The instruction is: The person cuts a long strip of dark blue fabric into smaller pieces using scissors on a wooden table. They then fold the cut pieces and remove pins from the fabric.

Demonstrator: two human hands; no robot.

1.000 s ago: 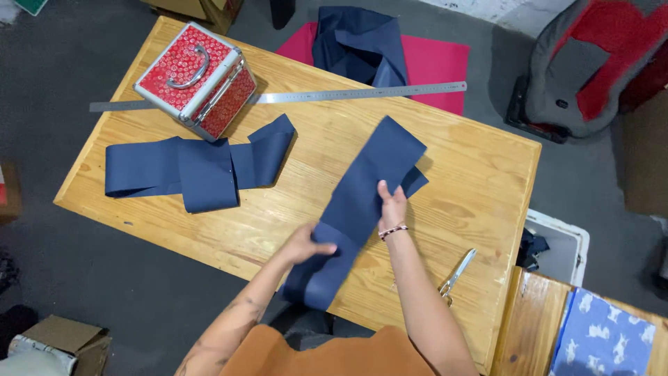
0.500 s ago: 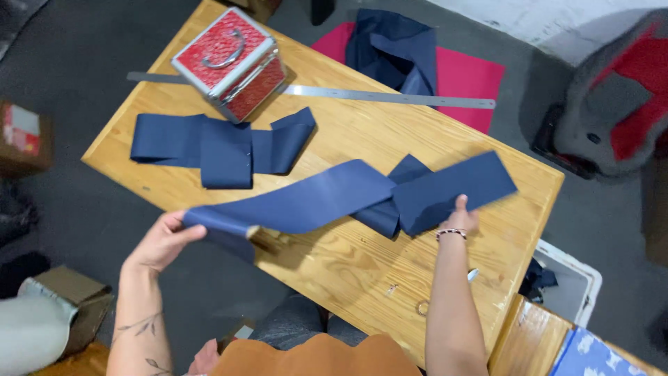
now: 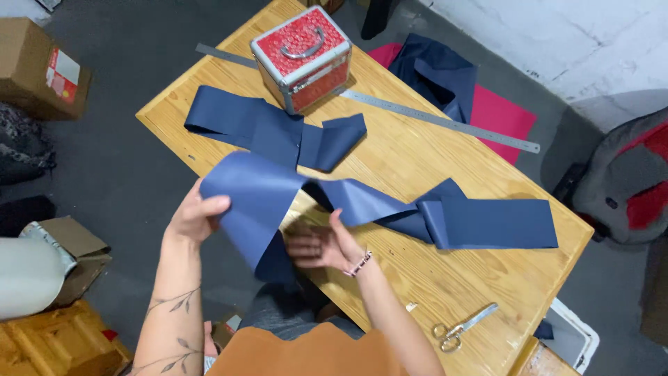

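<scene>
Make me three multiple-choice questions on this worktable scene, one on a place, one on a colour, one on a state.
1. Where do the scissors lie?
A. near table edge, by right arm
B. on the case
C. under the ruler

2. What colour is the top of the metal case?
A. green
B. red
C. white

3. The left hand:
A. lies flat on the table
B. grips the blue fabric strip
C. holds the ruler

Answers: 1 A, they rest on bare wood there. 2 B, patterned red lid. 3 B, fingers curl round its edge.
</scene>
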